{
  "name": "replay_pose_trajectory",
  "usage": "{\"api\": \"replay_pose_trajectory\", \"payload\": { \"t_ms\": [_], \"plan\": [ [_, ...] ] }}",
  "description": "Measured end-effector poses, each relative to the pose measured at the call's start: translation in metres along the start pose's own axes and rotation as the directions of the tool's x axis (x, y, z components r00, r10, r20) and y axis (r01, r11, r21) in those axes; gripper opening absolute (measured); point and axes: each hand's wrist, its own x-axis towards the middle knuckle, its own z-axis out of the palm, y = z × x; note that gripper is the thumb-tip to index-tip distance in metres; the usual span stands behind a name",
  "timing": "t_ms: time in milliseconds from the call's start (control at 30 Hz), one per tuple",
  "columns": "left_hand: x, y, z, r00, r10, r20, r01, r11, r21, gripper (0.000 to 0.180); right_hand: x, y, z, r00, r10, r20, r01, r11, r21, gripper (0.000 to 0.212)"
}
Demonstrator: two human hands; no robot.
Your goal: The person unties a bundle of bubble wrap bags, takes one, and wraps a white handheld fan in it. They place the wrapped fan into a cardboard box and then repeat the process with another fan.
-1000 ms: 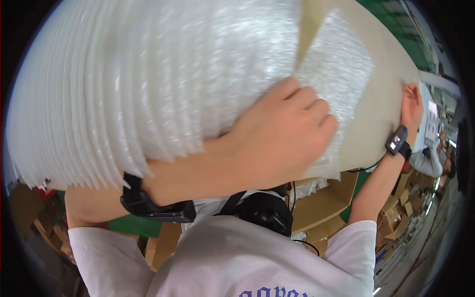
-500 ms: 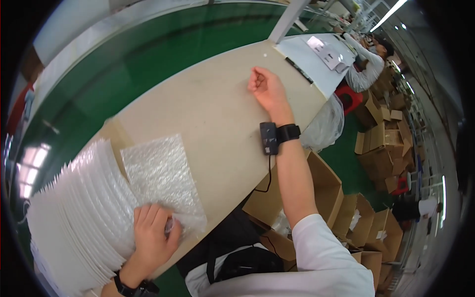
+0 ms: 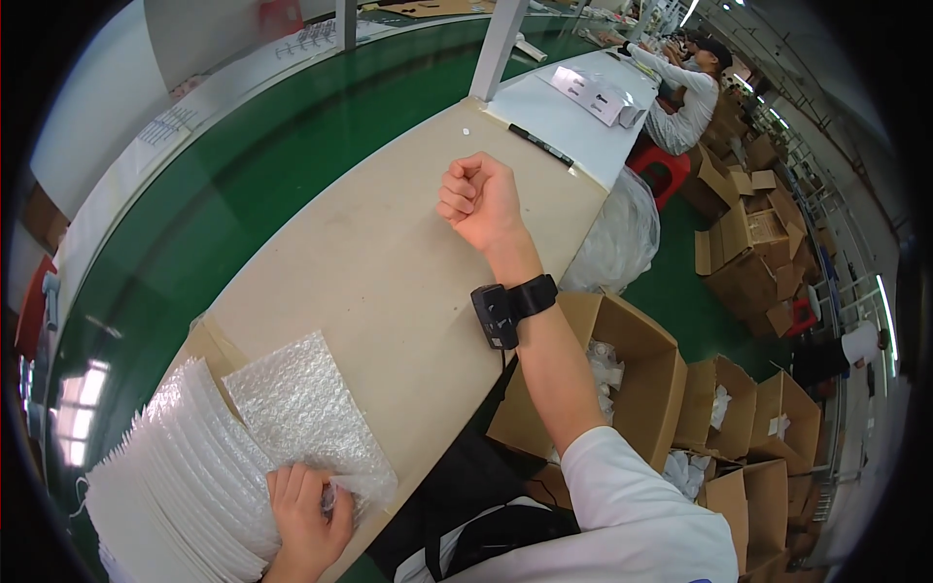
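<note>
My left hand (image 3: 309,515) is closed on the near edge of a clear bubble-wrap bag (image 3: 296,403), bunching it between thumb and fingers. The bag lies flat on the beige worktable (image 3: 389,262), overlapping the side of a long stack of white bubble-wrap bags (image 3: 180,476). Out over the middle of the table, my right hand (image 3: 478,199) is curled into a loose fist, with nothing seen in it. It is apart from the bag. A black device (image 3: 498,316) is strapped to my right wrist, and its cable hangs down.
Beyond the table runs a green conveyor belt (image 3: 262,185). A dark strip (image 3: 540,145) and a white box (image 3: 588,94) lie at the far end, near a metal post (image 3: 498,49). Open cartons (image 3: 632,369) stand on the right. A seated co-worker (image 3: 685,97) is further off.
The view has swung, so the table and bags sit lower in the picture. My right fist has come slightly nearer. My left hand keeps its grip on the bag.
</note>
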Motion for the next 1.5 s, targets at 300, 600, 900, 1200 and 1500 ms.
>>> {"api": "replay_pose_trajectory", "payload": {
  "t_ms": [300, 600, 900, 1200, 1500],
  "plan": [
    [0.003, 0.009, -0.001, 0.999, -0.031, 0.018, 0.030, 0.998, 0.048, 0.010, -0.004, 0.008, 0.013, 0.973, -0.220, -0.068, 0.181, 0.913, -0.367, 0.021],
    [0.003, 0.013, -0.002, 1.000, -0.022, 0.003, 0.022, 0.999, 0.046, 0.010, 0.004, 0.025, 0.008, 0.907, -0.416, 0.069, 0.314, 0.558, -0.768, 0.014],
    [-0.001, 0.011, -0.004, 1.000, -0.030, -0.006, 0.030, 0.999, 0.042, 0.011, 0.011, 0.034, -0.001, 0.942, -0.320, 0.105, 0.199, 0.276, -0.940, 0.015],
    [-0.003, 0.002, 0.000, 1.000, 0.022, -0.019, -0.021, 0.999, 0.049, 0.012, 0.021, 0.031, -0.004, 0.972, -0.232, -0.022, 0.043, 0.269, -0.962, 0.016],
    [-0.005, 0.002, -0.001, 0.999, 0.029, -0.043, -0.027, 0.999, 0.038, 0.013, 0.049, 0.030, 0.034, 0.858, -0.141, 0.494, 0.220, -0.769, -0.601, 0.024]
  ]
}}
